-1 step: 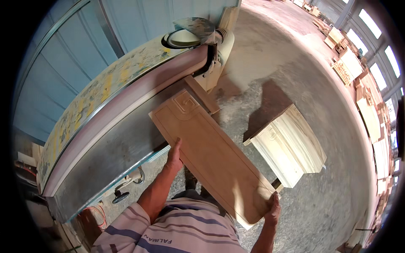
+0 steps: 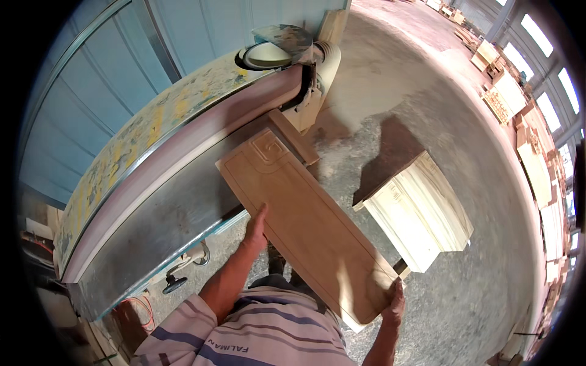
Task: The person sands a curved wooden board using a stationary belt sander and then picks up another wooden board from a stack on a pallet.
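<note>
At frame centre, a long carved pale wooden panel (image 2: 305, 226) lies against the grey sanding machine (image 2: 177, 201); left hand (image 2: 256, 229) fingers grasp its left edge, right hand (image 2: 394, 305) fingers clasp its lower right end.

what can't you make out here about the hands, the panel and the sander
Head view only:
- Left hand palm: pressed against the carved wooden panel, so its grip is hidden.
- Right hand fingers: wrapped behind the panel's near end.
- Panel underside: faces away.
- Belt sander left end: bent and lost in the dark rim.
</note>
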Demonstrator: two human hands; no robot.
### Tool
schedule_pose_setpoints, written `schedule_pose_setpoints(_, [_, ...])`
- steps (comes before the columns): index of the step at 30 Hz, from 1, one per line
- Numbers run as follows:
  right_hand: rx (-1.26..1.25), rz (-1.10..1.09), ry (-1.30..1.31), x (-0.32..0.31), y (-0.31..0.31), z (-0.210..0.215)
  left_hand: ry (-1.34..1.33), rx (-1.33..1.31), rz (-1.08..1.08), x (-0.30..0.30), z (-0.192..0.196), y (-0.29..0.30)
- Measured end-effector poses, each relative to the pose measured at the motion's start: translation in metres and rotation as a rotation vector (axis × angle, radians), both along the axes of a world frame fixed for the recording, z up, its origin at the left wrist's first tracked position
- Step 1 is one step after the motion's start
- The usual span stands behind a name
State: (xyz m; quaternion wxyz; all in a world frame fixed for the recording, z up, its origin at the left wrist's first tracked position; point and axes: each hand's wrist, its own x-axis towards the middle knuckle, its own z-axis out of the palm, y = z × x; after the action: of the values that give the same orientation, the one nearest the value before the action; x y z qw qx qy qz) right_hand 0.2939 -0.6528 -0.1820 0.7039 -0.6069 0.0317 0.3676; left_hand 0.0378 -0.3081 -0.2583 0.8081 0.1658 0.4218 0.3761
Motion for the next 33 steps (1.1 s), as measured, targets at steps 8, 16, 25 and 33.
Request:
schedule_pose_setpoints(8, [-0.043, -0.042, -0.003, -0.012, 0.020, -0.012, 0.154, -0.129, 0.003, 0.031, 0.014, -0.014])
schedule_pose_setpoints(16, [-0.005, -0.010, 0.085, -0.024, 0.048, -0.003, 0.215, -0.093, 0.018, 0.025, 0.023, 0.006])
schedule_pose_setpoints(25, [0.059, 0.043, 0.072, -0.033, 0.066, -0.006, 0.227, -0.105, 0.019, 0.018, 0.017, 0.030])
schedule_pose_setpoints(33, [-0.062, -0.013, 0.106, -0.030, 0.069, -0.008, 0.219, -0.074, 0.014, 0.019, 0.010, 0.029])
